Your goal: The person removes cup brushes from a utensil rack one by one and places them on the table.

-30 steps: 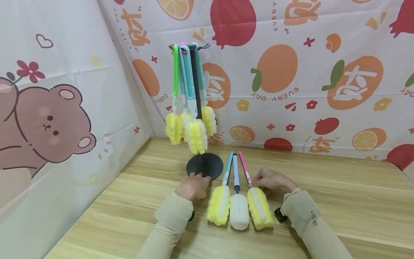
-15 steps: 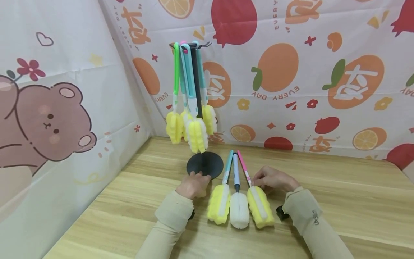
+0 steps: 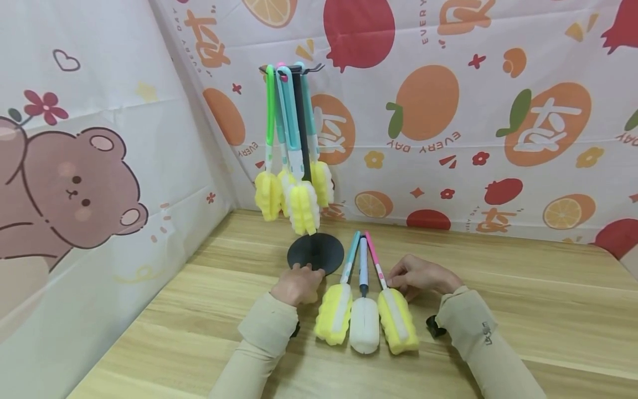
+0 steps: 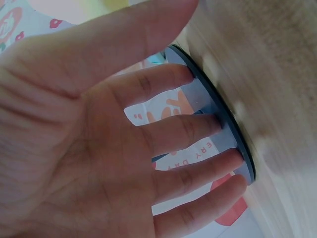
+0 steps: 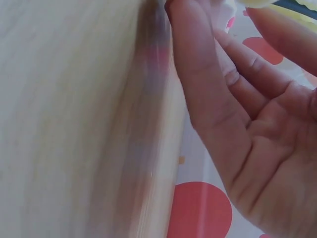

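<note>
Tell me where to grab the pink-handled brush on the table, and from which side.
Judging by its pose, pinch the pink brush by its thin handle just above the sponge, coming from the right with the right hand: the white brush crowds its left side.

Both forearms reach forward, sleeved to the wrists. The left hand (image 3: 297, 285) lies palm down, its fingers (image 4: 184, 130) straight and spread. The right hand (image 3: 418, 275) seems loosely curled, thumb apart from the fingers (image 5: 195, 74).
</note>
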A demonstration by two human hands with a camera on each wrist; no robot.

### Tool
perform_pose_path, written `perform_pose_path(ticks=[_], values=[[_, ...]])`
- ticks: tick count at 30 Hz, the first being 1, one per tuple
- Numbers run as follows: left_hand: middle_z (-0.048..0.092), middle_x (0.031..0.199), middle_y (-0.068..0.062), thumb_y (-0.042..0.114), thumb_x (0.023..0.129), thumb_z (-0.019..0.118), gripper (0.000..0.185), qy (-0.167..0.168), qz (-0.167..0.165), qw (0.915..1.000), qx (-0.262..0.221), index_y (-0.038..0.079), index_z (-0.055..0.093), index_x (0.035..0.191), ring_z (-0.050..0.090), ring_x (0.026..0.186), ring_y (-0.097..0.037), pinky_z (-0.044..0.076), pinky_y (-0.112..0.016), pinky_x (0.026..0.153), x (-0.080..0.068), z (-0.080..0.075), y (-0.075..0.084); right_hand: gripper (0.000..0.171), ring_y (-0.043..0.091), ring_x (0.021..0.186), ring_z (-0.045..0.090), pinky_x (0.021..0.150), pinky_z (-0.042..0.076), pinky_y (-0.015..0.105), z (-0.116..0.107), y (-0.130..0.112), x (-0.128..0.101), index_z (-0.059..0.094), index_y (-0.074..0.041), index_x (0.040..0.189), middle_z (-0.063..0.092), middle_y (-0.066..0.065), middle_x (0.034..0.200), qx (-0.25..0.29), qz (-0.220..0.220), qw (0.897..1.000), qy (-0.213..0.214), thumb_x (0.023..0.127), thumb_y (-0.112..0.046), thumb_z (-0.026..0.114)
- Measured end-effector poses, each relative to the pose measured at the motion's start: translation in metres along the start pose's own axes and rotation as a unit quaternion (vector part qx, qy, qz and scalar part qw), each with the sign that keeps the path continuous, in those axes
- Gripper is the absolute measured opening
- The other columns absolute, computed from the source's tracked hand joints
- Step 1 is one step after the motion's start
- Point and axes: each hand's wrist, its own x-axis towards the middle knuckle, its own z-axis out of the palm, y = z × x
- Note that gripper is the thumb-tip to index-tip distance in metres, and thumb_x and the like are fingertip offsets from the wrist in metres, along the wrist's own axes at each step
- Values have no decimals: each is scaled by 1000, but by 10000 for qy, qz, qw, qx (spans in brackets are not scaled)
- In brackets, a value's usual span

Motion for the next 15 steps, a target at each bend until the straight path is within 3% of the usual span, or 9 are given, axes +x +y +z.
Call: perform_pose_path(ticks=[15], values=[[61,130,-16,12,95,70,45,-65,-31,9999,-83,12,60,139,54,112,-38,48,-51,91,2,1,0,18,15,71,60,66,57,29,-3,-2,-1,74,3,98,65,4,84,-146,148,9997,102,100,-11,63]])
